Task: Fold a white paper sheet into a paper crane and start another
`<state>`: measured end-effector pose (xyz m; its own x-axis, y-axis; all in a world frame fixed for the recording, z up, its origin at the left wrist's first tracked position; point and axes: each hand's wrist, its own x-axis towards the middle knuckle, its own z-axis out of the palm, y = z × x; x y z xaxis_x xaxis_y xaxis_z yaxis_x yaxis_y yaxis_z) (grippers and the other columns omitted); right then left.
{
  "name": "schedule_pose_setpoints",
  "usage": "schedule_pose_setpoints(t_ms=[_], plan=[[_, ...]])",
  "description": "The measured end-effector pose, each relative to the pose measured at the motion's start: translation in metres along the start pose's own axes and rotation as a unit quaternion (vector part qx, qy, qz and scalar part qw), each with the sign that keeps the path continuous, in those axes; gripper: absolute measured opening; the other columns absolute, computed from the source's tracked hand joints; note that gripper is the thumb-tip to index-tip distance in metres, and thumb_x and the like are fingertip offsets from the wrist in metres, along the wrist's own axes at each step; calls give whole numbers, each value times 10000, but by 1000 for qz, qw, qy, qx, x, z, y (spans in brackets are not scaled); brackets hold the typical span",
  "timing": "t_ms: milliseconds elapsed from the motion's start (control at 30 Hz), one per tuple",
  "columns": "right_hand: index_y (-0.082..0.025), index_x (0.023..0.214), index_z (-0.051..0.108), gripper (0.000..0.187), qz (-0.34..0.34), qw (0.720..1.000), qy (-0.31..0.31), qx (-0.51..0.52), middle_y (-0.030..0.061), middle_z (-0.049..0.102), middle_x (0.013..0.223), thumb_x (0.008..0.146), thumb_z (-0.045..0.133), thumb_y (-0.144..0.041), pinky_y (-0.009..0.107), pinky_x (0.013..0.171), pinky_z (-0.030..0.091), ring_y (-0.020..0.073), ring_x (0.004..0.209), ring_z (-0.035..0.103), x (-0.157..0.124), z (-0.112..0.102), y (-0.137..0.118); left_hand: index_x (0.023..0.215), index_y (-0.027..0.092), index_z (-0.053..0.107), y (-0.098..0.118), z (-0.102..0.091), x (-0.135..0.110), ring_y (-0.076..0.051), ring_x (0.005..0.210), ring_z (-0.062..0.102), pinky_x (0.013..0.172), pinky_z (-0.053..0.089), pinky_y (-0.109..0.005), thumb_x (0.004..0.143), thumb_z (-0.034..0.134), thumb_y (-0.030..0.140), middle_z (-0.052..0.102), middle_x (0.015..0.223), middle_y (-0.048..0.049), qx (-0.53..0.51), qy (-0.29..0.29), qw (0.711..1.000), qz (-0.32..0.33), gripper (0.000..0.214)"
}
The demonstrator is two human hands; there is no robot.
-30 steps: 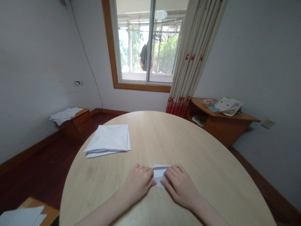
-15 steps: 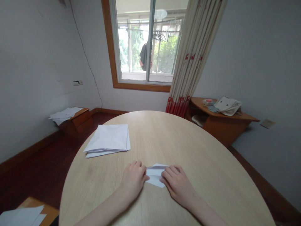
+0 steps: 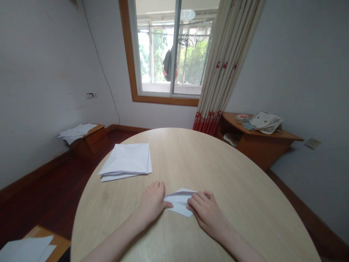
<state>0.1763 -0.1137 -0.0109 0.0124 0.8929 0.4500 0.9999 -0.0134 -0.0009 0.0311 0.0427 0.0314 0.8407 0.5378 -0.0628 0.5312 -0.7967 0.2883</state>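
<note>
A small folded piece of white paper (image 3: 178,202) lies on the round light-wood table (image 3: 218,171) near its front edge. My left hand (image 3: 152,200) rests at the paper's left end, fingers curled, thumb and fingertips pinching its left tip. My right hand (image 3: 204,213) lies on the paper's right end, fingers bent and pressing it onto the table. The paper's middle shows between the two hands with a raised crease.
A stack of white paper sheets (image 3: 125,161) lies on the table's left side. A low wooden cabinet (image 3: 88,140) with paper stands by the left wall. A corner shelf (image 3: 259,140) holds a bag on the right. More paper (image 3: 27,249) sits at bottom left.
My left hand slid leftward along the folded paper, baring more of it between the hands. My right hand stayed on the right end.
</note>
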Motion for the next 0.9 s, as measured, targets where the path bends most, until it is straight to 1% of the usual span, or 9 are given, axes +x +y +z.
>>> schedule_pose_setpoints(t_ms=[100,200,367,500,600,700,800,900], plan=[[-206,835,511,145,-3,1000,1,-1,-6,594,773,874,465,-74,313,789,257,171,768,517,0,-1,1,859,162,525,-8,3,4,-268,913,559,725,384,-311,716,779,393,591,929,-72,1,-9,1000,22,372],[-211,895,533,194,-3,1000,-7,-11,-3,609,799,825,495,-35,315,803,252,171,797,522,-1,-1,3,840,166,532,-15,6,6,-268,907,558,728,380,-313,724,769,396,592,925,-69,-19,-18,999,34,350],[-219,957,551,303,-5,1000,-23,-14,5,623,838,759,514,8,322,808,248,174,818,515,-2,-1,5,828,173,552,-19,7,10,-248,877,574,719,375,-302,780,715,309,609,882,-49,-52,-8,998,31,218],[-213,963,553,322,-4,1000,-16,-14,12,626,844,738,517,15,325,788,250,184,821,503,-2,1,7,832,175,562,-20,9,12,-241,858,579,725,371,-308,835,624,232,616,869,-46,-71,7,997,30,84],[-211,955,555,320,-4,1000,-15,-18,11,626,842,736,518,19,325,785,252,184,820,501,-2,3,8,840,181,560,-20,12,12,-224,849,571,732,373,-305,839,573,169,607,877,-36,-92,21,995,37,18],[-210,951,557,310,-2,1000,-19,-22,9,627,843,743,524,17,326,793,254,181,823,507,-2,2,7,852,184,551,-21,15,12,-192,851,565,727,387,-272,810,543,93,586,893,-23,-124,32,990,55,100],[-212,962,557,309,1,1000,-19,-21,6,630,850,749,530,11,323,801,257,178,830,514,-2,1,7,822,181,539,-24,17,14,-159,832,563,705,399,-231,773,494,19,570,883,-13,-155,36,984,78,176],[-216,971,558,311,2,1000,-15,-18,3,631,853,755,531,6,321,800,260,175,833,519,-2,0,7,799,180,537,-26,17,14,-155,824,559,704,402,-226,739,451,-28,569,878,-15,-170,40,980,93,233]])
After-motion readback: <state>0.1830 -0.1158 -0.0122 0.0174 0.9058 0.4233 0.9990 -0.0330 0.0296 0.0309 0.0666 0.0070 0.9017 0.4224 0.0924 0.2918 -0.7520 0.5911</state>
